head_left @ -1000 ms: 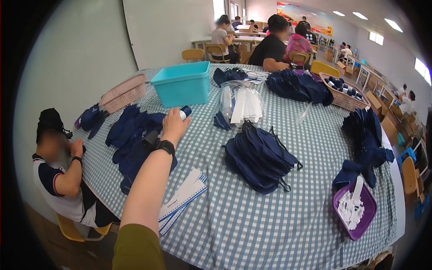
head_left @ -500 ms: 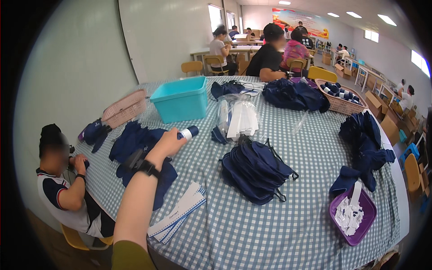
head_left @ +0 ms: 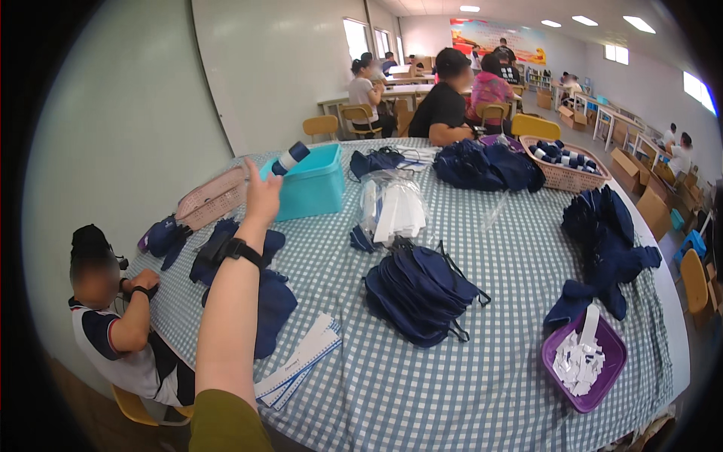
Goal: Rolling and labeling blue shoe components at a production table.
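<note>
Navy roll (head_left: pixel 290 158): it is white around the middle, and we see it against the opening of the teal bin (head_left: pixel 310 192), at the bin's left part.
Roll's long axis: it is slanted; one end points upward and to the right, the other down toward the hand.
Left hand (head_left: pixel 261 196): at the bin's left edge, partly spread, one finger raised; we cannot tell whether the other fingers pinch the roll.
Pink basket (head_left: pixel 213 200): left of the bin.
</note>
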